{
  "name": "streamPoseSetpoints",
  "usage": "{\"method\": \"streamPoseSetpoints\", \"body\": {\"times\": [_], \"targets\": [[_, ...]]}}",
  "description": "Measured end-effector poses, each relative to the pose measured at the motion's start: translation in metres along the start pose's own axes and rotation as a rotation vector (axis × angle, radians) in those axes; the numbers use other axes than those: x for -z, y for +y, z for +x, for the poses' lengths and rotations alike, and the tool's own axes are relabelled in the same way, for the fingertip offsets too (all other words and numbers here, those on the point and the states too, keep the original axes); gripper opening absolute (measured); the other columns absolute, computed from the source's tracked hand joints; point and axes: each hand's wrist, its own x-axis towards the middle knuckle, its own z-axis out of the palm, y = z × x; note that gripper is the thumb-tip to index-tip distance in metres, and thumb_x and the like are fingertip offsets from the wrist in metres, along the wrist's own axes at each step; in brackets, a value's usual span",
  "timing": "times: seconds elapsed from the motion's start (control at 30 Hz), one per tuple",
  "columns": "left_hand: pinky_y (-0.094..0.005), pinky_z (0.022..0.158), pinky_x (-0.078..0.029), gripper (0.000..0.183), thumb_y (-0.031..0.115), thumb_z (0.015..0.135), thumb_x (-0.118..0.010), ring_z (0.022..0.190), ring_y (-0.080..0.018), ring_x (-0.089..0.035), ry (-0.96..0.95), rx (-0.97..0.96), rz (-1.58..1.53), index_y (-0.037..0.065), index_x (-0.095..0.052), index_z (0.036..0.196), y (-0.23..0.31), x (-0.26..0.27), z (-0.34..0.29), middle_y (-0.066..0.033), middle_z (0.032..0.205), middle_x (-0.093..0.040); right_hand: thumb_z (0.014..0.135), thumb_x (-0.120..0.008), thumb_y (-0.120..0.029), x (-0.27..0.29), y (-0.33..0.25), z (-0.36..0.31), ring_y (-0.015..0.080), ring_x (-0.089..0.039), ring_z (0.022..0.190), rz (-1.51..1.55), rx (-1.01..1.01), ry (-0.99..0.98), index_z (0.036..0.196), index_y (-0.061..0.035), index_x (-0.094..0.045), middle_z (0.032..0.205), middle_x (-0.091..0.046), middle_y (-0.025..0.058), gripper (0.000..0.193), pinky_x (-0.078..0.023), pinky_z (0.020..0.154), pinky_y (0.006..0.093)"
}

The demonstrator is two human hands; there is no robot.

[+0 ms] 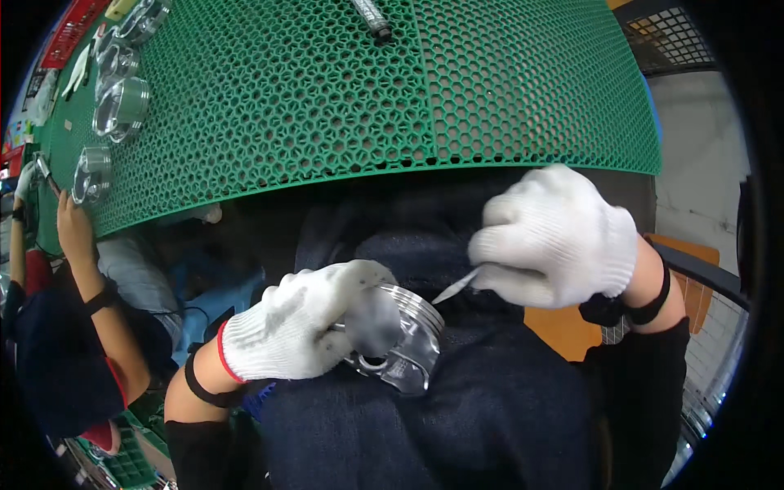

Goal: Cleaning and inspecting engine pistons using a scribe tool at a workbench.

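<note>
A shiny metal engine piston (pixel 419 320) with grooves round its upper edge is held tilted above my lap. My left hand (pixel 298 322), in a white knit glove with grey smudges, closes round the piston's left side. Just right of the piston, my right hand (pixel 555 237), in a white glove too, pinches a small pale pointed blade-like tool (pixel 456 286). The tool's tip is close to the grooved edge; whether it touches, I cannot tell. My right fingers hide the rest of the tool.
A green honeycomb mat (pixel 310 106) covers the bench ahead. Several pistons (pixel 122 110) stand along its left side, near a white glove (pixel 77 72) and a red bin (pixel 72 33). A metal cylindrical tool (pixel 371 18) lies at the far edge. A co-worker's hand (pixel 73 224) works at left.
</note>
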Motion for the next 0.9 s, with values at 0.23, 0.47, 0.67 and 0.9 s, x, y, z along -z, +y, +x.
{"method": "streamPoseSetpoints", "body": {"times": [0.23,0.47,0.67,0.9], "targets": [[-0.0432,0.073,-0.054,0.054,0.004,0.063,-0.064,0.087,-0.0381,-0.066,-0.200,0.001,0.238,0.000,-0.056,0.116,0.021,0.009,0.017,-0.0184,0.095,-0.066,0.078,-0.070,-0.035,-0.007,-0.004,0.030,0.0258,-0.058,0.049,0.051,0.093,0.040,0.062,-0.0104,-0.056,0.056,-0.053,0.0052,0.033,-0.044,0.043,0.0366],[-0.0412,0.072,-0.055,0.055,0.005,0.060,-0.066,0.086,-0.0364,-0.067,-0.176,-0.050,0.220,0.001,-0.057,0.114,0.013,0.005,0.012,-0.0175,0.093,-0.067,0.078,-0.070,-0.034,-0.010,-0.010,0.011,0.0245,-0.056,0.046,0.024,0.062,-0.066,0.061,-0.0111,-0.055,0.055,-0.052,0.0032,0.032,-0.043,0.042,0.0352],[-0.0381,0.072,-0.056,0.047,-0.002,0.063,-0.060,0.083,-0.0362,-0.070,-0.040,-0.075,0.108,-0.004,-0.055,0.109,0.004,-0.001,0.002,-0.0200,0.095,-0.069,0.089,-0.059,-0.039,-0.028,-0.021,-0.019,0.0246,-0.063,0.055,0.179,-0.015,-0.137,0.070,-0.0113,-0.059,0.061,-0.059,0.0039,0.034,-0.051,0.050,0.0371],[-0.0367,0.073,-0.056,0.048,-0.001,0.067,-0.062,0.082,-0.0338,-0.070,0.049,-0.174,0.104,-0.005,-0.054,0.114,-0.008,-0.004,-0.004,-0.0184,0.097,-0.068,0.090,-0.060,-0.034,-0.054,-0.010,-0.018,0.0256,-0.066,0.070,0.585,-0.035,-0.118,0.087,-0.0113,-0.068,0.076,-0.066,0.0071,0.024,-0.053,0.060,0.0323]]}}
